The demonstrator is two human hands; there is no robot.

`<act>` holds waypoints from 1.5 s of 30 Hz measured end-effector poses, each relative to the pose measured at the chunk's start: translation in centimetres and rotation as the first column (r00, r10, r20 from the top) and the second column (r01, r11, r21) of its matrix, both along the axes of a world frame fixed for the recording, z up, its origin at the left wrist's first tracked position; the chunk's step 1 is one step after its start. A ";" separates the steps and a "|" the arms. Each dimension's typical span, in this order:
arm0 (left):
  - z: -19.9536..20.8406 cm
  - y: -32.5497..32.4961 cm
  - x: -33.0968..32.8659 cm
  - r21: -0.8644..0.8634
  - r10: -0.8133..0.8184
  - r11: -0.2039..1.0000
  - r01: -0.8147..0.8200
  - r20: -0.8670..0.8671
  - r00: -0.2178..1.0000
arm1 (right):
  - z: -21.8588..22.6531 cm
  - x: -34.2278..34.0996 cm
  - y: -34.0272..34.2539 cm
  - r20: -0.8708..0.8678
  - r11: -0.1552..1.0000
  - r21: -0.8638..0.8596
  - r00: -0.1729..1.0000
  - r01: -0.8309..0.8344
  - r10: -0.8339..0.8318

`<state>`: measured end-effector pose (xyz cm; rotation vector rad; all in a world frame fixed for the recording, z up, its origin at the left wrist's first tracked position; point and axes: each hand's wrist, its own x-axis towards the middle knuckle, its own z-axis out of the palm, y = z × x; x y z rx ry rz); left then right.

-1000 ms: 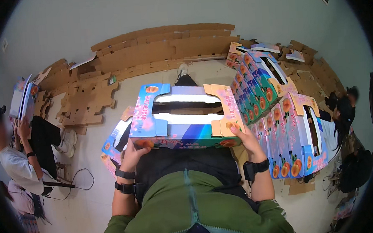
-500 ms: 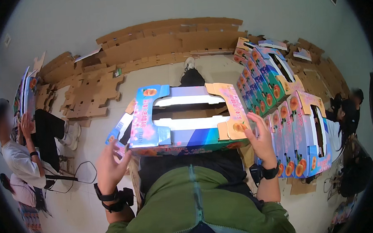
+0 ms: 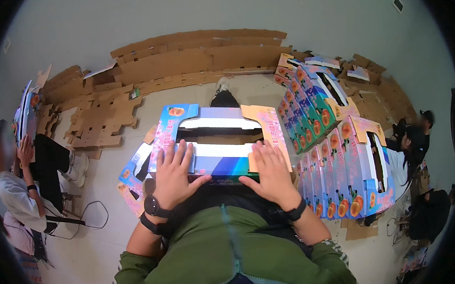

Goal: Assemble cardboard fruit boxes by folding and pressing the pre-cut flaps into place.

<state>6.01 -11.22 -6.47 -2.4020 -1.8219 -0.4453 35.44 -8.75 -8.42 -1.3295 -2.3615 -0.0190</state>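
Note:
A colourful cardboard fruit box with a large opening in its top rests on my lap. Peach pictures and blue, pink and orange printing cover its panels. My left hand lies spread on the near left part of the box top, fingers pointing away from me. On the near right part, next to the orange corner flap, my right hand is laid flat with its thumb out. Both palms press on the near rim. Another printed carton piece sticks out at the left of the box, partly hidden beneath it.
Rows of similar formed boxes stand at my right, with more boxes behind them. Flattened brown cardboard lies along the far wall. A seated person at the left handles a carton; other people sit at the far right.
Both hands have moved from the box's left and right sides onto its top, near the front rim, and now lie flat. The box stays on my lap.

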 end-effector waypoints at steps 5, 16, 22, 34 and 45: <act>0.9 -0.4 0.7 -0.098 0.012 0.995 -0.018 -0.063 0.998 | -1.1 -0.3 2.3 0.004 0.998 0.069 1.000 -0.013 0.013; 1.5 0.9 -0.4 0.087 -0.105 0.991 0.106 -0.018 0.994 | -0.2 2.1 6.2 -0.026 0.978 -0.069 0.980 -0.198 0.196; 0.0 0.5 -0.3 0.132 -0.061 0.989 0.061 -0.005 0.998 | 0.0 0.9 6.4 0.124 0.982 -0.110 0.978 -0.156 0.170; 3.8 4.2 -7.6 -0.176 -0.007 0.984 0.041 0.193 0.981 | -0.1 4.6 12.3 0.181 0.953 -0.107 0.937 -0.284 0.299; -2.9 10.5 -4.4 -0.469 0.266 0.792 0.392 0.842 0.469 | 0.1 8.4 17.7 0.304 0.982 -0.091 0.934 -0.165 0.186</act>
